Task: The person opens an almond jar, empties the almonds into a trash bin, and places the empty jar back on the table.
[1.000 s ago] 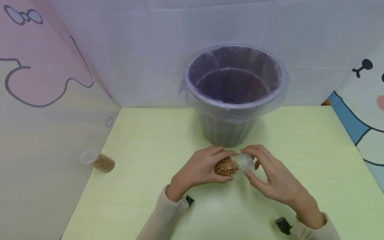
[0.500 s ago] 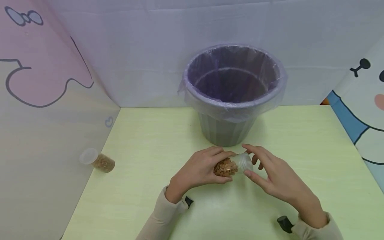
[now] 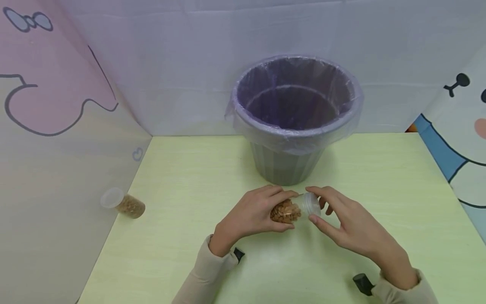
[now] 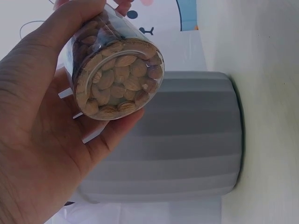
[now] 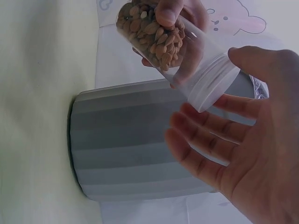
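A clear jar (image 3: 285, 211) partly filled with almonds is held tilted on its side above the table, in front of the bin. My left hand (image 3: 247, 215) grips the jar's body, its base facing the left wrist camera, where almonds (image 4: 119, 79) show through the bottom. The translucent white screw lid (image 5: 217, 86) points right, on the jar's mouth. My right hand (image 3: 355, 226) pinches the lid between thumb and index finger at opposite edges. The other right fingers (image 5: 201, 158) are spread below the lid in the right wrist view.
A grey bin (image 3: 284, 164) lined with a thin purplish bag stands just behind the hands. At the table's left edge stands another jar (image 3: 130, 207) with a white lid and small brownish contents. Patterned cloth walls (image 3: 182, 76) enclose the pale green table (image 3: 182, 177).
The right fingers have come off the lid a little and closed on it again, the index finger shifting at its upper edge. The left hand and jar stay nearly still.
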Action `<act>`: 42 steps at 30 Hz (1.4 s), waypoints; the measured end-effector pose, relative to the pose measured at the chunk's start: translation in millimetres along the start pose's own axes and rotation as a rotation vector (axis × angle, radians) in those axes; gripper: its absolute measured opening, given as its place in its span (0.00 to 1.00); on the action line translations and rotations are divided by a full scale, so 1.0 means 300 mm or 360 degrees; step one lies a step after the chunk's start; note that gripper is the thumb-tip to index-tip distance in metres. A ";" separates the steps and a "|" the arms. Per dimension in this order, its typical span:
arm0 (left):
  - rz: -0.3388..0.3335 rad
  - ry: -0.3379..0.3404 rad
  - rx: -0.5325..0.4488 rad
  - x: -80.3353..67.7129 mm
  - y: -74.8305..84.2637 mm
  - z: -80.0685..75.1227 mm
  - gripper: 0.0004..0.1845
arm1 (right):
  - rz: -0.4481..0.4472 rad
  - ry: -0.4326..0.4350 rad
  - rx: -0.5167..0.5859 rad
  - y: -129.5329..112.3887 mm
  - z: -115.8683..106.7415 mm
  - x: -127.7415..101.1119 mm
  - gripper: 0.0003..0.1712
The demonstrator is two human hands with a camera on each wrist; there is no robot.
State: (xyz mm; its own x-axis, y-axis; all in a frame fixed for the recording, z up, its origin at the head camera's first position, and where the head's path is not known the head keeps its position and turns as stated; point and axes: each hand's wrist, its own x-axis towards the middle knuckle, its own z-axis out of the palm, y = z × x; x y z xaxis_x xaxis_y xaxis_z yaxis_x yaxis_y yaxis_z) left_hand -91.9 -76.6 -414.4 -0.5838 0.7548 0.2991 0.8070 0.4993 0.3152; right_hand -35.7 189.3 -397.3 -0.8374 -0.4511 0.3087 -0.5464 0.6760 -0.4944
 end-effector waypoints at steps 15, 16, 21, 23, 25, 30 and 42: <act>-0.0001 -0.0005 -0.0014 0.002 -0.003 -0.002 0.38 | -0.0132 -0.0012 0.0079 -0.001 -0.002 0.004 0.44; -0.0001 -0.0004 -0.0016 0.003 -0.003 -0.001 0.38 | -0.0134 -0.0020 0.0086 0.000 -0.001 0.004 0.44; -0.0002 -0.0003 -0.0020 0.004 -0.002 0.001 0.38 | -0.0109 -0.0035 0.0078 0.001 -0.001 -0.002 0.46; -0.0005 -0.0007 -0.0021 0.005 -0.001 0.002 0.38 | -0.0087 -0.0026 0.0057 0.004 -0.002 -0.005 0.47; -0.0006 -0.0014 -0.0021 0.006 0.000 0.002 0.38 | -0.0066 -0.0016 0.0036 0.007 -0.003 -0.007 0.48; -0.0008 -0.0036 -0.0026 0.007 0.005 0.003 0.38 | -0.0050 0.0027 0.0012 0.014 0.002 -0.007 0.44; -0.0009 -0.0026 -0.0046 0.004 0.008 0.003 0.38 | -0.0110 0.0063 0.0054 0.012 0.010 -0.003 0.39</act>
State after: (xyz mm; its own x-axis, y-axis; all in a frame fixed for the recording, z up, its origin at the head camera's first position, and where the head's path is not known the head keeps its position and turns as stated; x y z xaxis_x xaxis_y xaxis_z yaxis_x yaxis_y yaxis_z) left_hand -90.6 -74.1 -414.0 -0.5868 0.7589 0.2823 0.8006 0.4915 0.3428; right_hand -37.1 190.5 -401.7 -0.7981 -0.4721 0.3743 -0.6025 0.6237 -0.4980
